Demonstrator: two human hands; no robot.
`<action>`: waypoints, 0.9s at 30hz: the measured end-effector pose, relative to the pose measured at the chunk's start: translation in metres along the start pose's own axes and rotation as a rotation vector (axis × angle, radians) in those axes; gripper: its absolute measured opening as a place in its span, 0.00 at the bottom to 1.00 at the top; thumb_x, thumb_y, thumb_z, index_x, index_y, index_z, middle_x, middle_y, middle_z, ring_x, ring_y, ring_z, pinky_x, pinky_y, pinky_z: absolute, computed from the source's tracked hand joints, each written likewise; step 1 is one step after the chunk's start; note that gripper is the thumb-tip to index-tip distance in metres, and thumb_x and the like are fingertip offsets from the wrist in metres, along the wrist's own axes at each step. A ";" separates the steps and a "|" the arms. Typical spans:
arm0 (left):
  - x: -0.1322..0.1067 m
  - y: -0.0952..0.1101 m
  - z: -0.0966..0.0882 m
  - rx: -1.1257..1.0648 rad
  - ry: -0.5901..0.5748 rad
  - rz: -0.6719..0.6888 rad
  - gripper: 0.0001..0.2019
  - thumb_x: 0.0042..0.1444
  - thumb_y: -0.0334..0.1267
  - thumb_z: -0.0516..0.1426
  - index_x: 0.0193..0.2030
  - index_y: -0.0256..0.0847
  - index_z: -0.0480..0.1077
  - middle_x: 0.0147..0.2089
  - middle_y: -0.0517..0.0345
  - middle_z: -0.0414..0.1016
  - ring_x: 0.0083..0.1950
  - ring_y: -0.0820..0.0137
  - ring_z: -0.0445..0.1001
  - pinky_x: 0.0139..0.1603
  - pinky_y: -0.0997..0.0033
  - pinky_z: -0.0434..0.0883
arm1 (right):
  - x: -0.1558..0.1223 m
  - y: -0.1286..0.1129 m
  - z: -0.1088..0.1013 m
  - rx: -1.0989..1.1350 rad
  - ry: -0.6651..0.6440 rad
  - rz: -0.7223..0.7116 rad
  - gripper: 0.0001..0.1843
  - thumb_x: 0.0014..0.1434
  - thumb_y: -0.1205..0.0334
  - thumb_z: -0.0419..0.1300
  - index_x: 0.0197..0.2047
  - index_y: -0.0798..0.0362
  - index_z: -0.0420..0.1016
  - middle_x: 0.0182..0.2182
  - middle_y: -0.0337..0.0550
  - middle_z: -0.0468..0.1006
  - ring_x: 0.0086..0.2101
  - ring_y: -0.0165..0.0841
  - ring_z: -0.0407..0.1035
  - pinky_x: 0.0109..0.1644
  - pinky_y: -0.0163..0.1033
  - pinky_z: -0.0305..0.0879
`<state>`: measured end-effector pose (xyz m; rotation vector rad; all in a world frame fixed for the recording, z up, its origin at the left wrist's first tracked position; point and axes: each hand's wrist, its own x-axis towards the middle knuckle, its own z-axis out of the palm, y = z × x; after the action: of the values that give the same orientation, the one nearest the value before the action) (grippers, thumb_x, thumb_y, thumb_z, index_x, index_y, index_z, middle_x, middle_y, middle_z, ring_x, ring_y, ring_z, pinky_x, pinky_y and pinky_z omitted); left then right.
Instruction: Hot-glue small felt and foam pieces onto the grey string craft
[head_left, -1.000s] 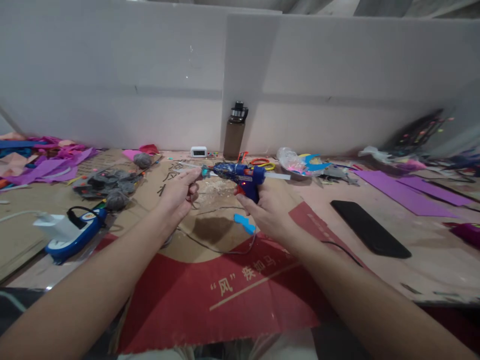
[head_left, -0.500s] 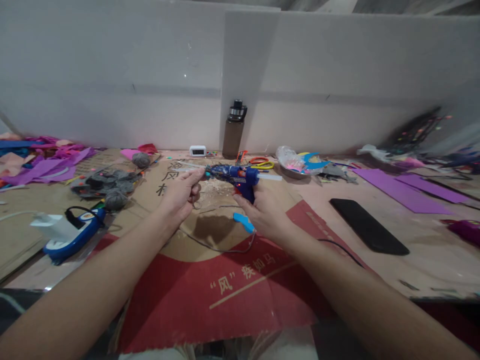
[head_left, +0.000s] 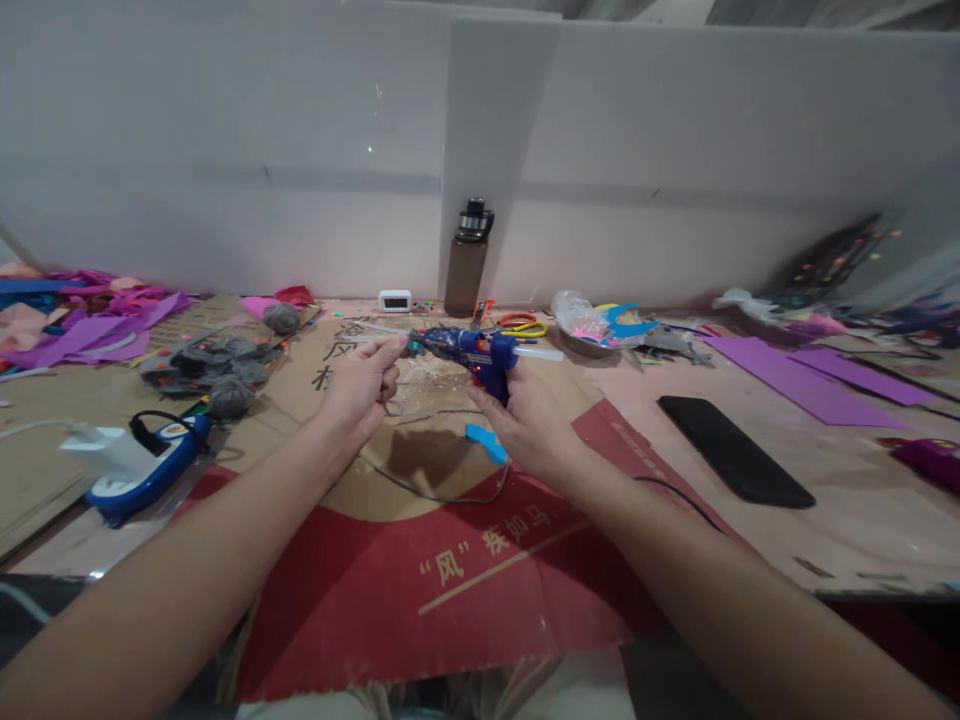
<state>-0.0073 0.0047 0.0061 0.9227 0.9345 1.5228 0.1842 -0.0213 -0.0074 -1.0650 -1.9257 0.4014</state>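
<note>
My right hand (head_left: 536, 420) is wrapped round the grip of a blue hot glue gun (head_left: 499, 358). A translucent glue stick (head_left: 541, 354) pokes out of its back end, and its glue-smeared front points left. At the nozzle, the fingers of my left hand (head_left: 367, 380) are pinched together; what they hold is too small to make out. A bit of teal shows between those fingertips and the nozzle. Under both hands lies a red and brown cardboard sheet (head_left: 420, 630). On it are a light blue piece (head_left: 487, 442) and a loose grey cord (head_left: 427, 498).
A bottle (head_left: 466, 265) and a small white clock (head_left: 395, 301) stand by the back wall. Left are grey yarn pieces (head_left: 217, 365), a blue power strip (head_left: 146, 485) and purple scraps (head_left: 112, 335). Right are a bowl (head_left: 589, 345), a black phone (head_left: 731, 450) and purple sheets (head_left: 810, 380).
Both hands stay almost where they were, with the glue gun still in my right hand. My left fingertips have shifted very slightly left, away from the nozzle.
</note>
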 end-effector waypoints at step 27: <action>0.000 -0.001 0.000 0.033 -0.013 -0.006 0.11 0.44 0.38 0.65 0.29 0.36 0.69 0.23 0.67 0.62 0.16 0.85 0.50 0.14 0.83 0.44 | -0.002 -0.002 0.002 -0.017 0.043 -0.020 0.15 0.59 0.59 0.53 0.50 0.53 0.67 0.43 0.51 0.76 0.42 0.43 0.70 0.46 0.49 0.66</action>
<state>-0.0072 0.0047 0.0051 0.9517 0.9553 1.4988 0.1815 -0.0235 -0.0081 -1.0556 -1.9038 0.3493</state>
